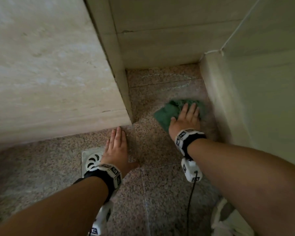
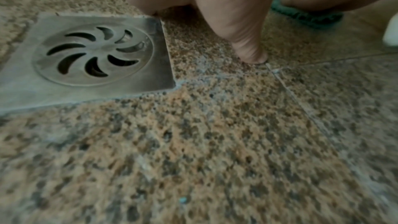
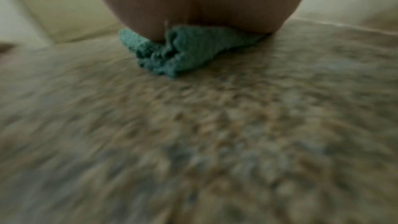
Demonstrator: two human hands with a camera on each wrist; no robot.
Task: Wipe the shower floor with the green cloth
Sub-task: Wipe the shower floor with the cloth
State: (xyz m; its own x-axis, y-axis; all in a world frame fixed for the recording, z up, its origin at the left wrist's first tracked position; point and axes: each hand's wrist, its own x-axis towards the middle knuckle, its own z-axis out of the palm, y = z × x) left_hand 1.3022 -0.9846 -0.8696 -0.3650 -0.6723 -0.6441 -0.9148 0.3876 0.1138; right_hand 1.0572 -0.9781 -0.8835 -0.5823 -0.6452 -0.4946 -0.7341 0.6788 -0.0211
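Note:
The green cloth [image 1: 167,113] lies crumpled on the speckled granite shower floor [image 1: 160,176] near the right wall. My right hand [image 1: 187,116] lies flat on top of it, fingers straight, pressing it down; in the right wrist view the cloth [image 3: 183,52] bunches out from under my palm [image 3: 198,2]. My left hand [image 1: 117,147] rests flat on the floor beside the drain, fingers straight, holding nothing. The left wrist view shows its thumb [image 2: 241,28] touching a grout line, with the cloth [image 2: 305,14] beyond.
A square metal floor drain [image 1: 90,160] sits just left of my left hand. A beige tiled block [image 1: 49,74] rises at left, tiled walls [image 1: 160,40] close the narrow back corner. A black cable [image 1: 191,198] and white fabric [image 1: 228,220] lie at lower right.

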